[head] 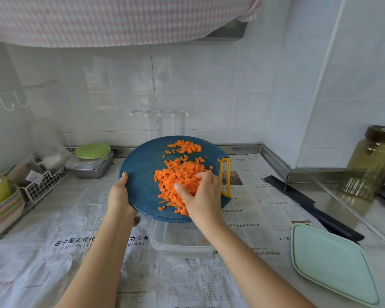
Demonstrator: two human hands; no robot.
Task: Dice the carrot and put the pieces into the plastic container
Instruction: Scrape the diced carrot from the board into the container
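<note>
Head view. Round blue cutting board (140, 174) is off the counter (351, 210) and tilted, its near edge over the far end of the clear plastic container (178, 238), which sits on newspaper (53, 218).

Left hand (118, 192) grips the board's left rim: thumb on top, fingers hidden underneath. Right hand (200, 192) is cupped on the diced carrot (178, 176), fingers bent, tips in the pile, thumb spread. Cannot tell if it actually grasps any.

Most of the dice are heaped mid-board, with a smaller patch near the far edge. One carrot bit (204, 241) lies inside the container and one stray bit (259, 200) on the paper to the right.

The board's yellow handle (225, 177) is just beside the right hand.

To the right, a black knife (309, 205) lies on the paper with the mint-green lid (333, 263) near it. A glass jar (371, 161) stands at far right.

On the left are stacked plates (2, 210), a white wire rack (45, 181) and metal trays (91, 167) under a green cover.
</note>
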